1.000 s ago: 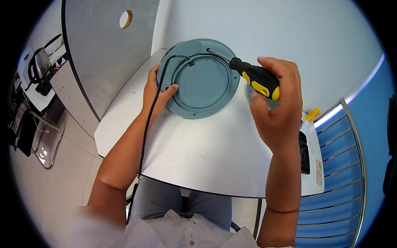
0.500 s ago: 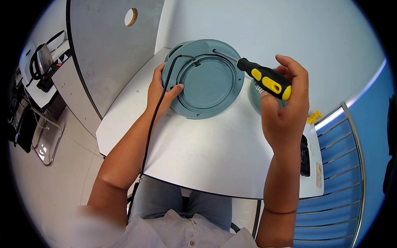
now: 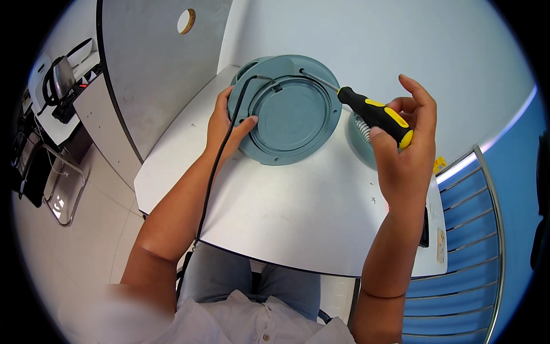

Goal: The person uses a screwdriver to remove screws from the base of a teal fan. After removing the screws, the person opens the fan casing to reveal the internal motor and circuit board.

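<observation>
A round grey-green plastic base is tilted up, its underside with a ring groove and small screw holes facing me. My left hand grips its left edge, thumb on the underside and fingers behind. A black cord leaves the base near its top and runs down over my left wrist past the table edge. My right hand holds a black-and-yellow screwdriver between thumb and fingers, one finger raised off it. The screwdriver's tip is in the hole at the top of the base.
Partly behind my right hand, another grey-green part with a white coil lies on the white table. A black case sits at the right. A grey partition stands left, a metal railing right. A kettle is far left.
The screwdriver handle has turned about its axis, and my right hand has shifted slightly right with a finger lifting. My left hand still holds the base. The whole view has shifted a little.
</observation>
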Demonstrator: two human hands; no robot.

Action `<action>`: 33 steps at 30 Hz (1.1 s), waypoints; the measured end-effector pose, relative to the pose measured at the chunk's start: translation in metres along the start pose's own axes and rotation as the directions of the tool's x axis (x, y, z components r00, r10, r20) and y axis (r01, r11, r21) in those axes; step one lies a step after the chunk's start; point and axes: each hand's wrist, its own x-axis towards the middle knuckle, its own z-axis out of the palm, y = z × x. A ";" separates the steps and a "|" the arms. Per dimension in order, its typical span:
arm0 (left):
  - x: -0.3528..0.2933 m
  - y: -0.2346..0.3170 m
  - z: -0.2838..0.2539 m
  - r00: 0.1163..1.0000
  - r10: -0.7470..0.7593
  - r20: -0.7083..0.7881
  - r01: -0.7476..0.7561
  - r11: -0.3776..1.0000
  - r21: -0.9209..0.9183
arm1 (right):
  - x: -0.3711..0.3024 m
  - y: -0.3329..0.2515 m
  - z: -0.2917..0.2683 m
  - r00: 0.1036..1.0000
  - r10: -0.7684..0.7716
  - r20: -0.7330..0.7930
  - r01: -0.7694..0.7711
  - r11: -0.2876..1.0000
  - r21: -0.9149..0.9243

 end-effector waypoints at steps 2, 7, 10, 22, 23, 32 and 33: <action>0.000 -0.003 0.000 1.000 0.010 -0.006 -0.010 1.000 0.021 | 0.001 -0.010 -0.006 0.993 0.102 0.063 -0.100 0.994 -0.031; 0.001 -0.006 -0.001 1.000 0.016 -0.010 -0.016 0.999 0.031 | 0.003 -0.011 -0.009 0.945 0.309 0.104 -0.318 0.944 0.085; 0.001 -0.003 0.000 1.000 0.008 -0.003 -0.007 1.000 0.023 | -0.001 -0.008 -0.007 0.981 0.192 0.013 -0.192 0.981 0.039; 0.001 -0.004 -0.001 1.000 0.006 -0.008 -0.006 1.000 -0.001 | -0.002 -0.008 -0.011 0.971 0.213 0.107 -0.217 0.976 0.032; 0.001 -0.004 -0.001 1.000 0.006 -0.011 -0.006 1.000 -0.007 | -0.002 -0.008 -0.008 0.982 0.170 0.080 -0.172 0.985 0.016; 0.001 -0.005 -0.002 1.000 0.028 -0.006 -0.028 1.000 0.011 | -0.004 -0.004 0.005 0.997 0.024 -0.072 -0.023 1.000 0.006; 0.001 -0.005 -0.002 1.000 0.022 -0.004 -0.022 1.000 0.010 | -0.004 -0.007 0.004 0.996 0.053 -0.068 -0.052 0.998 0.019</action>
